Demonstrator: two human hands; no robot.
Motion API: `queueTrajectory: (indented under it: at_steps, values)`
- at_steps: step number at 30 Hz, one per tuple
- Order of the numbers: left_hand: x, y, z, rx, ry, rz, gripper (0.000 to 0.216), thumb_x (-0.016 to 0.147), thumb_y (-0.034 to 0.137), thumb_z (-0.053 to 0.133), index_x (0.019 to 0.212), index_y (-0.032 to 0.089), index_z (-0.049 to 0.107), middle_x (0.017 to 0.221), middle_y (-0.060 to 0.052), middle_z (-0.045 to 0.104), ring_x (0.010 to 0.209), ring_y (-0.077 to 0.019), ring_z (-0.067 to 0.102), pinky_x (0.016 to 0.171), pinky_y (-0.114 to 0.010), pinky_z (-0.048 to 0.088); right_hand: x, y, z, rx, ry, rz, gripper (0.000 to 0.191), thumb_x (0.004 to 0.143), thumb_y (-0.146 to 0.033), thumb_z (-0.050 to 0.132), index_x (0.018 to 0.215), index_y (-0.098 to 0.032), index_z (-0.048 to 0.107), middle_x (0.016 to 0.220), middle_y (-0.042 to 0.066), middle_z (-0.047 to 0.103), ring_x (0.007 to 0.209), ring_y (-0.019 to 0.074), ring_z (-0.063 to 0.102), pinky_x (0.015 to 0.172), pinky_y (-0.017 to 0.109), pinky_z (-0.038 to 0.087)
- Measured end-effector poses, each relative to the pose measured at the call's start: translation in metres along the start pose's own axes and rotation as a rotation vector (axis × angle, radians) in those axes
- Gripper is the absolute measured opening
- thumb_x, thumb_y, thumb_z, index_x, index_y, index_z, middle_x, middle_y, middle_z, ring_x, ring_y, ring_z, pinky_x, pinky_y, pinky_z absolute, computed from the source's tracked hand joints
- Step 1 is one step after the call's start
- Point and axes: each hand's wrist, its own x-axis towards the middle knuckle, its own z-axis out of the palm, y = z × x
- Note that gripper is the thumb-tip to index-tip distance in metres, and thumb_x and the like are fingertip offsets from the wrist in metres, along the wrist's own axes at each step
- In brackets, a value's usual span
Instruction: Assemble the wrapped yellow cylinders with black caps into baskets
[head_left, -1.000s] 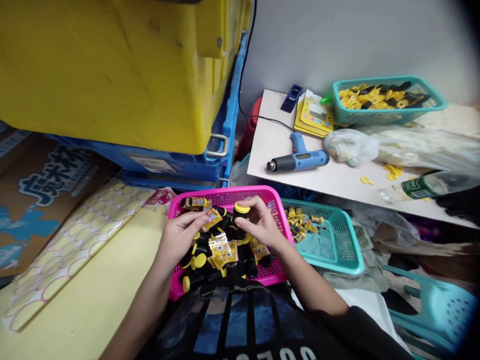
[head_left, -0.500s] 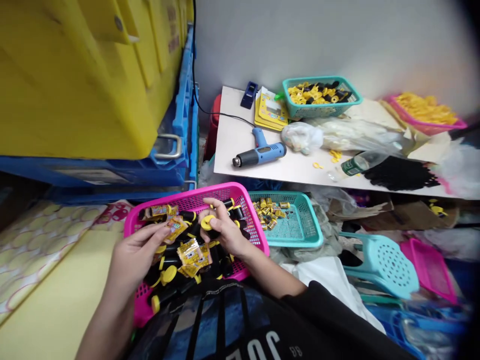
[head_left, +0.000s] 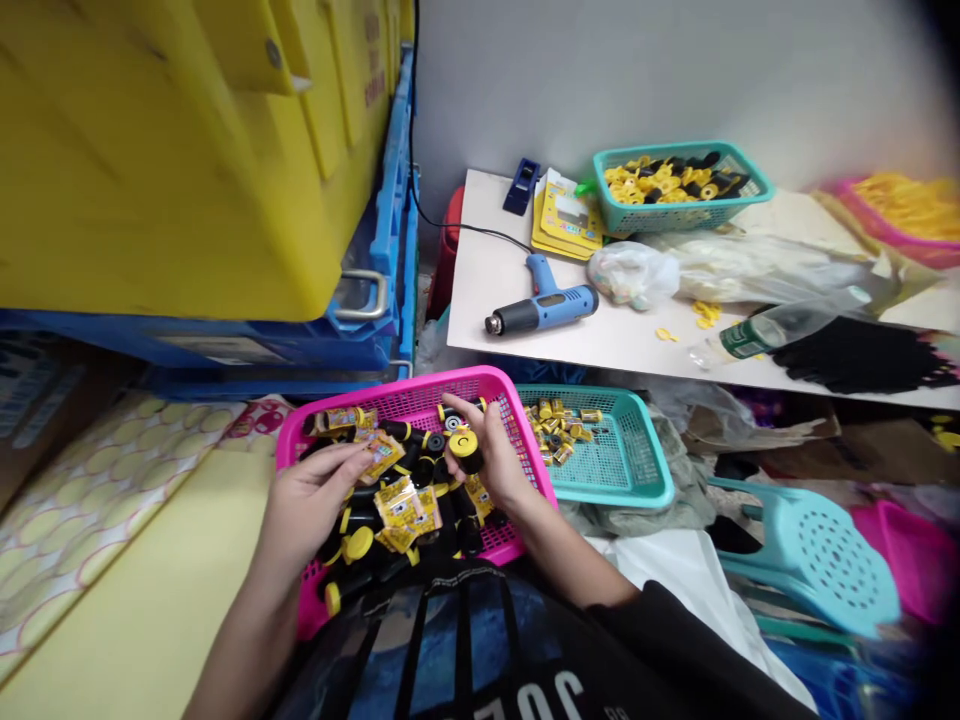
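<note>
Crates, a yellow crate over a blue crate, rise at the left; a white table with a heat gun lies well apart ahead. On the lap sits the pink basket, its far rim near the hands, a teal basket just beside it on the right with open room inside. The right hand grips a black tube between fingertips, yellow-marked end facing the camera, long axis pointing away. The left hand, fingers loosely curled, pinches a yellow wrapper just left of that tube, above the heap of tubes.
</note>
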Motion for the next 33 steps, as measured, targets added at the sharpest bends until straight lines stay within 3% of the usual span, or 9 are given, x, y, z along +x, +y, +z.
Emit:
queueTrajectory:
  at_steps: [3,6,12,16,21,25,27,30,33]
  values:
    - [-0.001,0.005,0.003,-0.01,-0.035,0.015,0.033,0.059,0.055,0.082,0.073,0.025,0.08,0.088,-0.007,0.08,0.087,-0.0289,0.073,0.088,-0.042,0.058,-0.001,-0.002,-0.002,0.027,-0.07,-0.025,0.067,0.089,-0.063,0.042,0.129,-0.011,0.053,0.058,-0.002,0.053,0.052,0.0111,0.048,0.056,0.024,0.038]
    - [-0.001,0.009,0.006,-0.023,-0.065,0.023,0.035,0.058,0.057,0.082,0.071,0.025,0.08,0.085,-0.007,0.08,0.084,-0.0282,0.073,0.083,-0.04,0.059,-0.001,-0.006,-0.001,0.081,-0.103,-0.046,0.056,0.079,-0.044,0.056,0.125,-0.012,0.053,0.066,-0.001,0.055,0.058,0.0112,0.047,0.06,0.025,0.038]
    - [-0.002,0.007,0.006,-0.009,-0.077,0.051,0.032,0.062,0.053,0.081,0.073,0.024,0.08,0.084,-0.007,0.079,0.084,-0.0269,0.073,0.082,-0.039,0.059,-0.003,-0.008,0.003,0.165,-0.126,0.069,0.067,0.081,-0.055,0.054,0.134,-0.017,0.038,0.066,-0.002,0.054,0.055,0.0118,0.047,0.05,0.022,0.03]
    - [-0.003,0.006,0.006,-0.018,-0.084,0.063,0.03,0.063,0.053,0.08,0.073,0.024,0.08,0.083,-0.007,0.079,0.083,-0.0266,0.073,0.085,-0.04,0.058,0.0,-0.002,-0.003,-0.024,-0.109,0.032,0.061,0.086,-0.057,0.051,0.126,-0.011,0.05,0.052,-0.005,0.049,0.047,0.0102,0.042,0.052,0.023,0.032]
    - [-0.005,0.008,0.007,-0.045,-0.101,0.074,0.029,0.064,0.052,0.08,0.074,0.025,0.081,0.082,-0.007,0.079,0.082,-0.0267,0.073,0.083,-0.039,0.059,-0.001,0.002,-0.007,-0.022,-0.131,0.076,0.08,0.088,-0.077,0.031,0.131,-0.012,0.049,0.058,-0.001,0.053,0.051,0.0113,0.047,0.053,0.023,0.032]
    - [-0.005,0.01,0.007,-0.045,-0.113,0.085,0.027,0.065,0.05,0.079,0.074,0.025,0.081,0.082,-0.006,0.079,0.081,-0.0259,0.073,0.082,-0.038,0.059,-0.002,-0.003,-0.004,0.024,-0.177,0.045,0.056,0.082,-0.048,0.053,0.124,-0.011,0.051,0.06,-0.003,0.053,0.054,0.0105,0.046,0.055,0.023,0.034]
    - [-0.004,0.01,0.007,-0.033,-0.113,0.079,0.03,0.064,0.052,0.079,0.073,0.023,0.08,0.082,-0.007,0.079,0.081,-0.0261,0.073,0.082,-0.038,0.059,-0.002,-0.004,-0.002,0.074,-0.181,-0.001,0.053,0.076,-0.034,0.054,0.124,-0.013,0.049,0.061,-0.004,0.054,0.055,0.0105,0.046,0.056,0.023,0.036]
    - [-0.004,0.01,0.008,-0.022,-0.121,0.082,0.033,0.063,0.054,0.078,0.072,0.022,0.08,0.082,-0.007,0.079,0.081,-0.0262,0.073,0.083,-0.039,0.059,-0.003,-0.004,0.0,0.187,-0.102,-0.078,0.041,0.076,-0.03,0.052,0.115,-0.017,0.051,0.061,-0.004,0.054,0.055,0.011,0.047,0.058,0.024,0.038]
    - [-0.005,0.009,0.01,-0.026,-0.131,0.098,0.033,0.064,0.054,0.078,0.073,0.022,0.08,0.082,-0.007,0.08,0.08,-0.0263,0.074,0.082,-0.04,0.059,-0.005,-0.009,0.0,0.314,-0.065,-0.048,0.028,0.08,-0.039,0.058,0.1,-0.019,0.054,0.073,0.0,0.057,0.065,0.012,0.054,0.059,0.023,0.041]
